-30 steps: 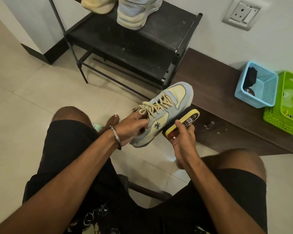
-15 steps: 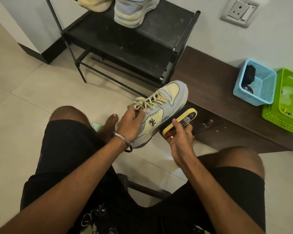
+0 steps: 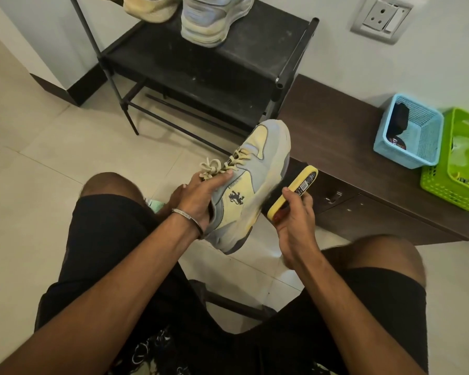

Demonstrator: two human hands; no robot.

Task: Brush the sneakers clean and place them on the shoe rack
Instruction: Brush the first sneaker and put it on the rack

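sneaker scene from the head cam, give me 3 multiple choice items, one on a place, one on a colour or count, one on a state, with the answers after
1. Where does the blue basket stand?
A. on the brown cabinet top
B. on the shoe rack
C. on the floor tiles

2. What colour is the back of the brush?
A. red
B. yellow
C. white

3. How is the sneaker held?
A. resting flat on the floor
B. sitting on the rack
C. lifted in the air by the left hand

Answers:
1 A: the basket sits on the brown cabinet top, beside the green basket.
2 B: the right hand grips a brush with a yellow back.
3 C: the left hand grips the sneaker at its collar, clear of the floor and of the shoe rack.
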